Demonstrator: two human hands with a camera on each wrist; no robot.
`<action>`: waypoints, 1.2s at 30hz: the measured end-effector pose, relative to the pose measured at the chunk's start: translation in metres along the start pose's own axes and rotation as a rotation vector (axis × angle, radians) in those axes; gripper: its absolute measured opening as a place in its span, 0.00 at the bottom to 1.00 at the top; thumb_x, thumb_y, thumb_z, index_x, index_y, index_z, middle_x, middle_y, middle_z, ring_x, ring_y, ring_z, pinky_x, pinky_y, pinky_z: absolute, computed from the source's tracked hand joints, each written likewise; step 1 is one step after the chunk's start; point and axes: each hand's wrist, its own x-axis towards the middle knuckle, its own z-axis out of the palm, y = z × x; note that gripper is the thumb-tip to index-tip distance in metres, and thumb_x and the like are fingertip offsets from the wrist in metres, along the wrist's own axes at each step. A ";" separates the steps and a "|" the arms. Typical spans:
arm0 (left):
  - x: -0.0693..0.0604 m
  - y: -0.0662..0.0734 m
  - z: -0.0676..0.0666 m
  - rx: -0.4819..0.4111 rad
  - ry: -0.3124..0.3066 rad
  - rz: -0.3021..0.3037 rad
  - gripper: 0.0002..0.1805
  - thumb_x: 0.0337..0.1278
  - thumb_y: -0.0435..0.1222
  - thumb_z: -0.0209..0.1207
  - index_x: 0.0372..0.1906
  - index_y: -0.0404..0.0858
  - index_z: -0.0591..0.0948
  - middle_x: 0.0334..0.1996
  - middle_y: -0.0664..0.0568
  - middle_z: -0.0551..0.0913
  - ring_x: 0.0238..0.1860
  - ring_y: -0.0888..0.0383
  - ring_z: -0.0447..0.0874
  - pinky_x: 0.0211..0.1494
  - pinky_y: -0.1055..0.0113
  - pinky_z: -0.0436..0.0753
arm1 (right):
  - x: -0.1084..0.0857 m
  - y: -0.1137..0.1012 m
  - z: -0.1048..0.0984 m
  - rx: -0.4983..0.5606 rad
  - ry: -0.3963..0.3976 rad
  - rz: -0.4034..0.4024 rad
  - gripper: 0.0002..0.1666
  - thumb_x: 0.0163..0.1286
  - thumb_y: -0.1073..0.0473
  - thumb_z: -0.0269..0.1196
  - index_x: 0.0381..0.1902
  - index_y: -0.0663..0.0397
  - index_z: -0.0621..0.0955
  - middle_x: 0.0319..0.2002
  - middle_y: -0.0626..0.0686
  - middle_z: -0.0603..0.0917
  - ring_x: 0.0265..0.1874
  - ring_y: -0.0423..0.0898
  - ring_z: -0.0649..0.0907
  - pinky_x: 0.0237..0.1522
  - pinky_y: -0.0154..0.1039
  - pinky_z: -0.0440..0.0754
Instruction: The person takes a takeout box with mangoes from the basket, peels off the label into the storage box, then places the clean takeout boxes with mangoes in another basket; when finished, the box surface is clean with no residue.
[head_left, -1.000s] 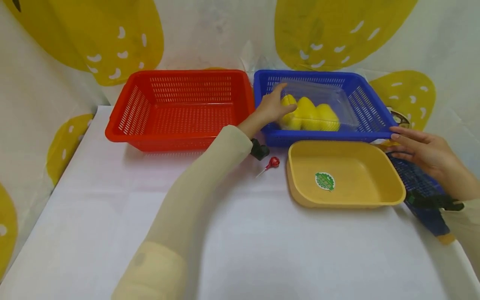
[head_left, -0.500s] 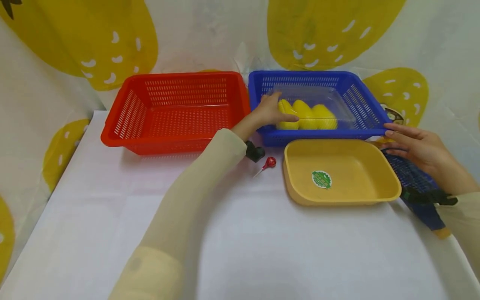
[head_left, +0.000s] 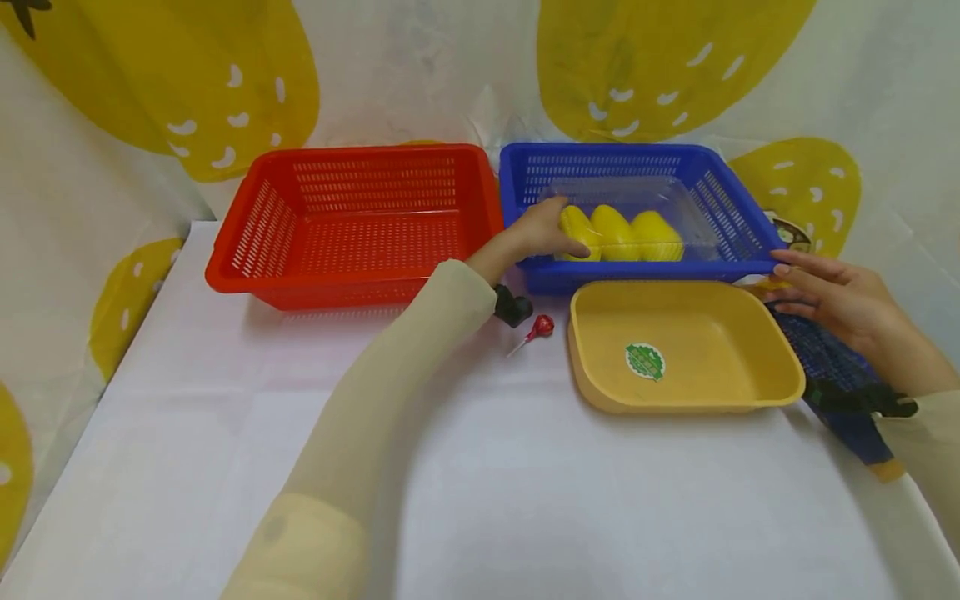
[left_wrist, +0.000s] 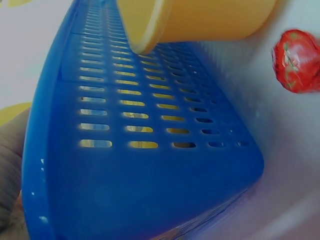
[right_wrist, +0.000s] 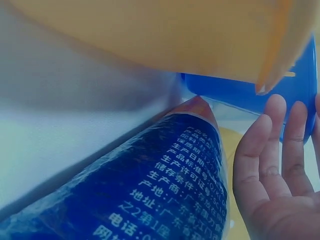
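In the head view, a clear plastic box [head_left: 693, 221] with yellow rounded pieces [head_left: 615, 233] inside sits in the blue basket [head_left: 652, 268]. My left hand [head_left: 542, 229] grips the box's left end, thumb on the near side and fingers on the far side. Most of that hand is hidden behind the basket wall in the left wrist view. My right hand [head_left: 855, 300] has its fingers extended, the tips touching the basket's near right corner; in the right wrist view these fingers [right_wrist: 272, 140] look relaxed and hold nothing.
A red basket [head_left: 375, 279] stands left of the blue one. In front are a yellow tub [head_left: 712, 350] with a green sticker and a red lollipop [head_left: 542, 327]. A dark blue printed packet [right_wrist: 165, 185] lies under my right wrist. Patterned cloth hangs behind.
The clear box has settled lower and flatter in the blue basket, with my left hand moving down alongside it. My right hand stays at the basket's corner. The head view has shifted slightly.
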 end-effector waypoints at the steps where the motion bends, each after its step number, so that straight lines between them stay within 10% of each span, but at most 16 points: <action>1: 0.001 0.000 0.000 0.005 -0.001 0.000 0.51 0.56 0.47 0.67 0.77 0.39 0.51 0.75 0.50 0.57 0.73 0.56 0.58 0.74 0.66 0.61 | 0.000 0.001 -0.001 0.002 -0.004 -0.002 0.19 0.73 0.69 0.52 0.49 0.49 0.87 0.38 0.49 0.88 0.32 0.47 0.87 0.33 0.35 0.86; 11: 0.000 -0.004 0.001 -0.030 0.041 0.065 0.43 0.57 0.42 0.67 0.74 0.37 0.60 0.73 0.49 0.63 0.71 0.56 0.61 0.72 0.69 0.63 | 0.001 0.000 0.003 -0.025 0.061 0.045 0.17 0.72 0.66 0.56 0.47 0.44 0.88 0.35 0.47 0.88 0.31 0.45 0.87 0.32 0.35 0.86; 22: -0.015 -0.008 0.008 -0.236 0.121 0.152 0.26 0.66 0.39 0.58 0.66 0.38 0.72 0.64 0.45 0.74 0.64 0.53 0.72 0.58 0.69 0.78 | 0.005 0.003 -0.001 0.038 -0.048 -0.005 0.19 0.74 0.70 0.51 0.49 0.50 0.86 0.38 0.50 0.88 0.33 0.47 0.88 0.34 0.37 0.86; 31: -0.044 -0.017 0.001 -0.393 0.140 0.303 0.22 0.66 0.37 0.59 0.62 0.35 0.75 0.54 0.45 0.81 0.54 0.55 0.79 0.51 0.71 0.81 | -0.010 -0.016 0.008 -0.676 0.137 -0.138 0.16 0.74 0.58 0.56 0.45 0.25 0.84 0.31 0.32 0.84 0.24 0.35 0.81 0.27 0.26 0.81; 36: -0.063 -0.024 -0.008 -0.453 0.181 0.326 0.20 0.66 0.35 0.58 0.60 0.35 0.76 0.54 0.46 0.80 0.53 0.54 0.81 0.53 0.71 0.81 | -0.016 -0.026 0.023 -0.743 0.164 -0.159 0.14 0.74 0.55 0.56 0.44 0.24 0.83 0.32 0.29 0.83 0.26 0.32 0.83 0.28 0.23 0.81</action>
